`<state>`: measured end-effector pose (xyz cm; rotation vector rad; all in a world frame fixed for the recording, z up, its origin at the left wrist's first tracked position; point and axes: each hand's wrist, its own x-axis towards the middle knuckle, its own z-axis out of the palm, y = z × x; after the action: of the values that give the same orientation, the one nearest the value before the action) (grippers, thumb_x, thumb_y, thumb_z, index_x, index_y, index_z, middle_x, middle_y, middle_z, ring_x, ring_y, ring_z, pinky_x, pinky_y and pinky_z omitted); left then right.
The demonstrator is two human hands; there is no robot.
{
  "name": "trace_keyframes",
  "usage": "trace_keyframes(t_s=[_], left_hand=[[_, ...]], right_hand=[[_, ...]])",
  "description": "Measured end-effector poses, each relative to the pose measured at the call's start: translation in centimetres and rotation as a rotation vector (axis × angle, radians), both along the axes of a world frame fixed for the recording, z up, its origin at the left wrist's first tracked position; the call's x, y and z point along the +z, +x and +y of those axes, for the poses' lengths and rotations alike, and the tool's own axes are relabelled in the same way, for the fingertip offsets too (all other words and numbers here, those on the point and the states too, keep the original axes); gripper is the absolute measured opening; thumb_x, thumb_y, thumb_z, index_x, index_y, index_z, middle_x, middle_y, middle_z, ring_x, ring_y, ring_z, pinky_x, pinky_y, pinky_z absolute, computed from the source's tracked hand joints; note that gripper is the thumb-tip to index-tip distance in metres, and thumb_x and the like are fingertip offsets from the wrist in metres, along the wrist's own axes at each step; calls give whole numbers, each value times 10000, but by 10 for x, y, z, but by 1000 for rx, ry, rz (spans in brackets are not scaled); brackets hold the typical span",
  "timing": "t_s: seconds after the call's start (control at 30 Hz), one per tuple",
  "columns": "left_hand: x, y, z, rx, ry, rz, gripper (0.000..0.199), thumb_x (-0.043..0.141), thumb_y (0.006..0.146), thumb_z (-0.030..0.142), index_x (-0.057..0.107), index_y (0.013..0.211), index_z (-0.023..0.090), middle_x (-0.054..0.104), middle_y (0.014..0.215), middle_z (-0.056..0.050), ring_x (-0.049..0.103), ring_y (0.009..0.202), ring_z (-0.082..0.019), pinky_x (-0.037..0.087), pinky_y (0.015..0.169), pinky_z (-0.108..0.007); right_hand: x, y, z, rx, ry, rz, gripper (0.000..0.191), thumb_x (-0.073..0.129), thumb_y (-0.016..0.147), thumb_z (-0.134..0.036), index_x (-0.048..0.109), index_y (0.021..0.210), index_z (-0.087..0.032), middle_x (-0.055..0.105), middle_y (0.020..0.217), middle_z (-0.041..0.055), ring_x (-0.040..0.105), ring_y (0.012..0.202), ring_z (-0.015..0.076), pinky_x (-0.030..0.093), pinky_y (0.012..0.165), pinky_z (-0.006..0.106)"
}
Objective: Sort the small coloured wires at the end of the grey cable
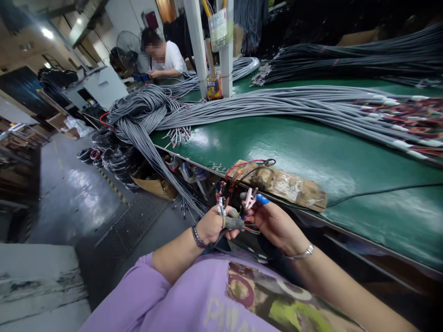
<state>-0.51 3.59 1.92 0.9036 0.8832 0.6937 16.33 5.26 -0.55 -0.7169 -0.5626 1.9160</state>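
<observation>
Close to the table's front edge, my left hand (215,226) is closed round a grey cable whose stripped end fans into thin coloured wires (221,196). Grey coverings show on some of its fingers. Just right of it, my right hand (273,223) is closed in a pinch on a small pale pink clip-like piece (249,199), its exact kind unclear. Blue tape (263,199) wraps one finger of that hand. Orange and red wires (252,227) run between the two hands, and the fingertips are partly hidden.
A wooden block (294,186) with tape and red and black leads lies at the edge of the green table (221,143). Long bundles of grey cable (249,106) stretch across it, some hanging off the left edge. Behind a white post (226,60) a person (171,60) sits working.
</observation>
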Motion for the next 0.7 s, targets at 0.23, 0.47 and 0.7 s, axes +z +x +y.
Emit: trace_keyframes(t_s=[0.23,0.47,0.7], left_hand=[[0,5,7,30,10,-45,351,799,564,386,562,597,131,561,436,3,455,332,-71,296,322,-168],[-2,8,11,27,-1,-42,354,800,551,386,559,596,131,567,443,-2,457,331,-72,303,320,-166],[-5,8,11,11,3,-3,408,800,566,450,558,591,123,551,437,3,438,325,-60,321,337,-171]], right_hand=[[-7,-4,-4,-201,191,-329,403,600,799,-608,686,763,-216,626,681,18,547,621,148,477,582,265],[-5,-8,4,-66,49,-102,441,660,740,-621,691,892,-208,703,781,52,642,707,203,515,648,334],[-7,-11,6,-98,21,-21,403,676,758,-574,691,903,-199,721,809,59,661,787,222,524,744,368]])
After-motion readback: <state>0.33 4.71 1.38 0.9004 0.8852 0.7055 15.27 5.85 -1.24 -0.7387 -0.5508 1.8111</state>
